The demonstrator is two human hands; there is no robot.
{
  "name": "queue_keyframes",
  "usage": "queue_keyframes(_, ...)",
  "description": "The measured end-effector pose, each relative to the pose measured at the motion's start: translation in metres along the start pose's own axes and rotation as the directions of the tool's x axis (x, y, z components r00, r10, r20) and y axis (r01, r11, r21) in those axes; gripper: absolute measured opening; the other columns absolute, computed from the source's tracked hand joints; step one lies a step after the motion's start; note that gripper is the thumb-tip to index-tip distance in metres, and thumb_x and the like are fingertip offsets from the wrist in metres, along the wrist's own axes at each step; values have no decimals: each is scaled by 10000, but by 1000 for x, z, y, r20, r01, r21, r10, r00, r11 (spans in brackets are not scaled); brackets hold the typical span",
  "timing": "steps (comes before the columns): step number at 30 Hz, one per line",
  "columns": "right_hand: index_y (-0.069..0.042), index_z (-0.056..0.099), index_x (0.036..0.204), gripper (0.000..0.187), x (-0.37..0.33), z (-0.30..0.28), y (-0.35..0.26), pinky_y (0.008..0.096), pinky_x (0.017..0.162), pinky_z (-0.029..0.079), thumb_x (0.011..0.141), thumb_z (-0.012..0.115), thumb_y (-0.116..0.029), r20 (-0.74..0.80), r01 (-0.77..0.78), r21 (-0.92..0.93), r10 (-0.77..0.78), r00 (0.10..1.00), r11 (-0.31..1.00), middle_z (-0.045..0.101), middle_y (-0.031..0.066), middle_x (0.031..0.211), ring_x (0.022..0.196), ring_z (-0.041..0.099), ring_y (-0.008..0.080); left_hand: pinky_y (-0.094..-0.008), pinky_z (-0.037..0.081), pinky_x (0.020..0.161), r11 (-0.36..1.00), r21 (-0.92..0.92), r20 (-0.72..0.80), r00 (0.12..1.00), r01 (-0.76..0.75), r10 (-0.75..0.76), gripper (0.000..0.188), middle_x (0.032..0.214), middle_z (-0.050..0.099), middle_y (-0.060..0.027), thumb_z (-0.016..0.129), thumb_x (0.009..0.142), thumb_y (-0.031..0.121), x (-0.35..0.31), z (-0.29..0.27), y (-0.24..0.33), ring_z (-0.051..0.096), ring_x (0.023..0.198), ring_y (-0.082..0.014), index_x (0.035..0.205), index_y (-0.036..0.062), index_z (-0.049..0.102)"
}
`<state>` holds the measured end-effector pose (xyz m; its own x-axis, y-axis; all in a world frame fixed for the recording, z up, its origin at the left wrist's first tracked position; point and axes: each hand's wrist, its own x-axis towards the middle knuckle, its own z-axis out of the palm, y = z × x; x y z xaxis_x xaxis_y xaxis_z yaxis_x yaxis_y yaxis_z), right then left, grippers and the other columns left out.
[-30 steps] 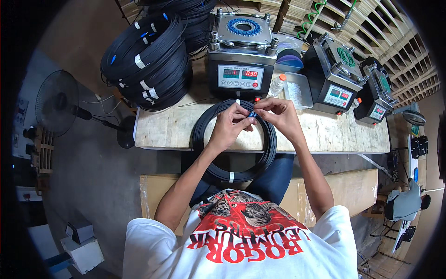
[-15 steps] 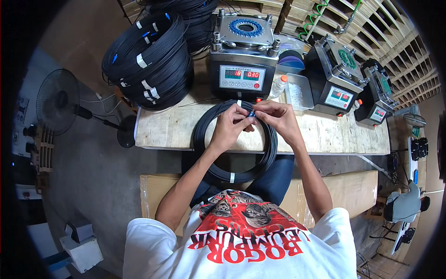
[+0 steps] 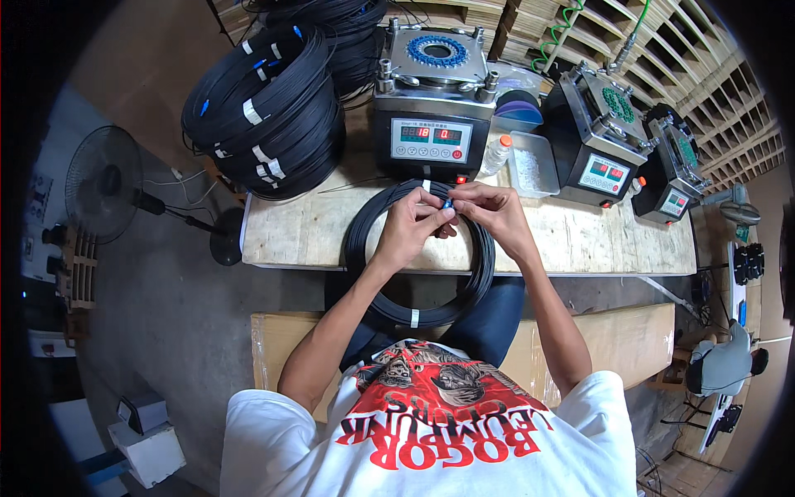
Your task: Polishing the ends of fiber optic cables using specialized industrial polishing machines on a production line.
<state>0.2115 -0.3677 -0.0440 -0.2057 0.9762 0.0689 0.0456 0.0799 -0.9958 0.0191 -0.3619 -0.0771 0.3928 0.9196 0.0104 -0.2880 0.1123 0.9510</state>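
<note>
A small blue fibre-optic connector [image 3: 448, 204] is pinched between the fingertips of my two hands, over the far part of a coil of black cable [image 3: 358, 240]. My left hand [image 3: 407, 228] comes at the connector from the left, thumb and fingers closed on it. From the other side, my right hand [image 3: 497, 214] also grips it at the fingertips. Fingers cover most of the connector. The coil rests partly on the wooden table, its near part overhanging the edge above my lap, with white bands at the near and far sides.
A boxy machine [image 3: 431, 108] with a ring of blue connectors stands just beyond the coil. Taped black coils [image 3: 265, 124] are stacked to its left. Rightward are a bottle [image 3: 497, 156], a clear tub [image 3: 534, 166] and two more machines [image 3: 609, 141]. A fan [image 3: 108, 186] stands at left.
My hands stay at almost the same spot with the connector. More of its blue shows between the fingertips. The red digits on the nearest machine's display have changed.
</note>
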Motion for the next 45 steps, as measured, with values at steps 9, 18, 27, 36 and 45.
queue_keyframes(9, 26, 694, 1148, 268, 2, -2, 4, 273, 872, 524, 912, 698, -100, 86, -92, 49, 88, 992, 994, 720, 87, 1020, 932, 660, 123, -302, 588, 694, 999, -22, 41, 999, 28, -27, 156, 911, 711, -175, 609, 974, 86, 0, -8, -6, 721, 798, -221, 1029, -26, 515)
queue_keyframes(18, 39, 685, 1158, 267, 3, 7, 9, 266, 826, 538, 928, 679, -95, 28, -35, 77, 33, 999, 996, 723, 98, 981, 883, 662, 115, -291, 585, 703, 991, -119, 26, 997, 70, -67, 191, 909, 709, -178, 625, 969, 107, -1, -8, -1, 726, 814, -221, 1050, -39, 531)
queue_keyframes(27, 33, 700, 1144, 270, 7, 6, 9, 269, 792, 551, 901, 699, -86, 27, -22, -48, 23, 999, 999, 737, 107, 954, 858, 671, 121, -290, 590, 703, 988, -114, 26, 995, 102, -99, 196, 921, 705, -171, 628, 970, 119, 1, -10, 0, 727, 812, -220, 1047, -38, 541)
queue_keyframes(36, 43, 690, 1157, 274, 7, 4, 13, 272, 791, 551, 913, 689, -81, 31, -2, -71, 4, 1000, 997, 731, 101, 914, 833, 666, 121, -284, 590, 687, 988, -103, 30, 993, 116, -114, 202, 913, 705, -175, 623, 971, 109, 3, -12, -5, 728, 807, -226, 1046, -41, 510)
queue_keyframes(45, 44, 604, 1240, 293, -15, 20, 51, 291, 873, 506, 1003, 537, -115, 28, 49, -112, -46, 999, 993, 683, 89, 1047, 984, 622, 123, -252, 514, 814, 990, 135, 110, 993, 26, -41, 181, 988, 723, -134, 642, 964, 132, -11, -20, 6, 664, 917, -112, 1037, 12, 527)
